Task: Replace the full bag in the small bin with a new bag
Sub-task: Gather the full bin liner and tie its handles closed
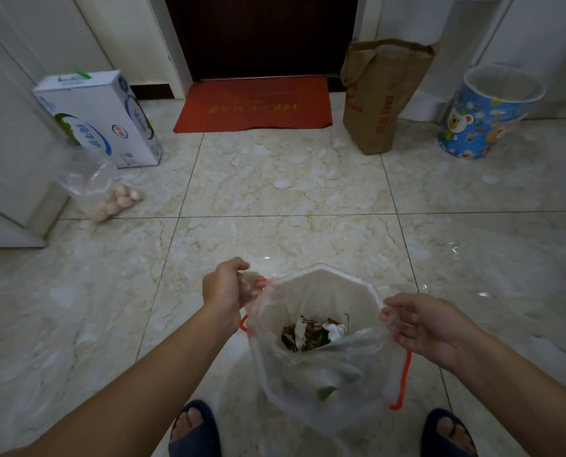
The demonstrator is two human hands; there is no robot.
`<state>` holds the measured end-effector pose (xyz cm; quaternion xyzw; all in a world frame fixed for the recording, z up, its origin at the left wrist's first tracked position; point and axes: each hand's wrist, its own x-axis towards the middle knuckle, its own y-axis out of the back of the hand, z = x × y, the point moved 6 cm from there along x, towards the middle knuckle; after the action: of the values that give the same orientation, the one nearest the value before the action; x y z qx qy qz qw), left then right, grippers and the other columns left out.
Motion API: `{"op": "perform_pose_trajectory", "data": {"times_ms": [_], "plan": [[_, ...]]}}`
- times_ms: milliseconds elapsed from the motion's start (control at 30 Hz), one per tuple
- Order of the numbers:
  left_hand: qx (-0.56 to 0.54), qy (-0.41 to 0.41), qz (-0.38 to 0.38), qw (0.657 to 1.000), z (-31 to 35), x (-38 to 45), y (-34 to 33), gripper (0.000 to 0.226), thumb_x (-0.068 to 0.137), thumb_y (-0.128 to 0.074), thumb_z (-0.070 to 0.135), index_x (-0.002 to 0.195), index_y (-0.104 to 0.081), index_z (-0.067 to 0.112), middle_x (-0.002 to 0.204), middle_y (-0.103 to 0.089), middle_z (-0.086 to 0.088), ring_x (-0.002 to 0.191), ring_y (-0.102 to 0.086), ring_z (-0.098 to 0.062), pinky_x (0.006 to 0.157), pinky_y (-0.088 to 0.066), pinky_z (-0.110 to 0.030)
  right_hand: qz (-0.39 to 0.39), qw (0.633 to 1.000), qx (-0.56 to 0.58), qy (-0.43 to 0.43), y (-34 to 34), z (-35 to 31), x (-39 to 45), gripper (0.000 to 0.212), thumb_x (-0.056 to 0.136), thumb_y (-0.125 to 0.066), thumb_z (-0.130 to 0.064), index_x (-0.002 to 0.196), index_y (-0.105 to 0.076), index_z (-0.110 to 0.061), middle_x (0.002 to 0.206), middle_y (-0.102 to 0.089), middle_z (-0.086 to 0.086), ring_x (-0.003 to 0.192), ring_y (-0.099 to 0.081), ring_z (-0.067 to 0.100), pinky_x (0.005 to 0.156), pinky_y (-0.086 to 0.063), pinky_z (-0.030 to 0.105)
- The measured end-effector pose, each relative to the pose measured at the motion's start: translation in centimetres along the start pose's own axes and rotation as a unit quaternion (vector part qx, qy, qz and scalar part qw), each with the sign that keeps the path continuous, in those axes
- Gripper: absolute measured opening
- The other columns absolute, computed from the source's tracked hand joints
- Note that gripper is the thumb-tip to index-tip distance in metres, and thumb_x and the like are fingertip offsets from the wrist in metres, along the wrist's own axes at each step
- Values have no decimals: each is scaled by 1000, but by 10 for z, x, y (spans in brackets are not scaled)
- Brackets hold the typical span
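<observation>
The person holds a translucent rubbish bag (321, 367) open above the tiled floor (275, 199) near their slippered feet, the left hand (225, 290) clenched on the bag's left rim and the right hand (423, 324) pinching the right rim between thumb and fingers, the other fingers loose. Scraps (314, 333) lie in its bottom and an orange drawstring (402, 380) hangs at its right side. The small blue cartoon bin (486, 117), lined with a clear bag, stands far right beside a brown paper bag (379, 97).

Ahead of my hands I see open floor (275, 192) up to the red mat (253, 105). Milk carton (100, 117) and egg bag (110, 196) crowd the left; paper bag (379, 97) and blue bin (489, 113) the right.
</observation>
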<state>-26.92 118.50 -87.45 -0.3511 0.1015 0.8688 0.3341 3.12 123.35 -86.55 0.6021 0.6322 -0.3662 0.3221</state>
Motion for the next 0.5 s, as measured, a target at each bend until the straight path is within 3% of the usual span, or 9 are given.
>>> {"op": "perform_pose_trajectory", "data": {"times_ms": [167,300,400,500], "plan": [[128,15,6,992,-2,13,-3,15,78,-69,3,89,-61,-3,75,-68,-23,39,-58,-21,33,-38,-18,61,998,-18,15,14,-10,3,20,86,-69,-20,84,-58,-4,74,-62,10,34,-44,11,33,-35,16],[237,52,2,970,-15,36,2,36,78,-76,21,101,-58,0,86,-65,-18,49,-57,-21,46,-39,-23,43,998,-45,17,11,-9,0,14,87,-67,-19,87,-60,-6,77,-66,9,48,-47,14,43,-37,20],[267,108,-4,958,-27,47,5,30,82,-73,29,93,-64,3,82,-63,-11,67,-58,-25,62,-42,-31,29,997,-68,17,7,-6,-3,11,86,-68,-17,87,-63,-7,77,-68,9,45,-48,13,43,-37,21],[320,120,-31,939,-32,54,0,20,85,-71,20,83,-66,0,66,-54,-7,53,-47,-18,51,-36,-25,31,997,-71,12,7,-5,-1,12,85,-69,-18,87,-64,-7,78,-67,8,46,-47,14,46,-37,22]]}}
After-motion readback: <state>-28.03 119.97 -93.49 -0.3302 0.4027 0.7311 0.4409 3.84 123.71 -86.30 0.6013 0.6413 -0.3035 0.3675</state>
